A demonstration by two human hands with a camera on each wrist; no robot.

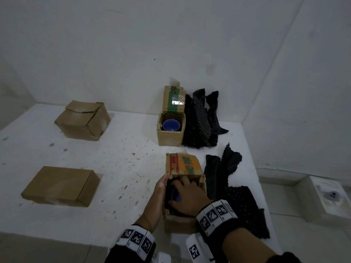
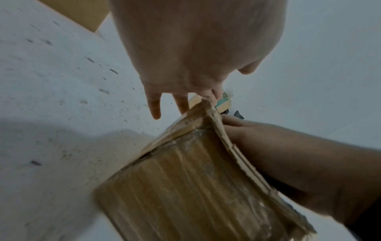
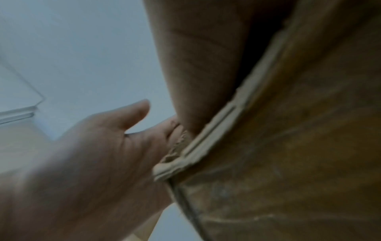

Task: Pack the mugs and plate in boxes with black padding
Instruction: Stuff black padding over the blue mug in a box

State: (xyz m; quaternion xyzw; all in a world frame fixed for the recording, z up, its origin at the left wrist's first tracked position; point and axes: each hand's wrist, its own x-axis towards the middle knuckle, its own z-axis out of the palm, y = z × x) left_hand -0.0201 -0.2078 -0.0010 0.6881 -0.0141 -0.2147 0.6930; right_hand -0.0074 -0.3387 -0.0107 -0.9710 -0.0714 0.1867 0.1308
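A small open cardboard box (image 1: 180, 223) stands near the table's front edge, its printed lid flap (image 1: 183, 164) raised behind it. Inside, a blue mug (image 1: 175, 195) sits amid black padding. My right hand (image 1: 187, 198) reaches into this box, thumb and curled fingers on either side of the mug. My left hand (image 1: 161, 188) lies flat against the box's left wall, fingers straight (image 2: 154, 106). The left wrist view shows the box wall (image 2: 195, 187) and my right hand (image 2: 288, 154) going over its rim. A second open box (image 1: 170, 137) farther back holds another blue mug (image 1: 171, 125).
Loose black padding lies right of the near box (image 1: 237, 198) and beside the far box (image 1: 201, 120). Two closed cardboard boxes stand at the left, one at the back (image 1: 82, 120) and a flatter one in front (image 1: 60, 186). The table's right edge (image 1: 254, 168) runs close by.
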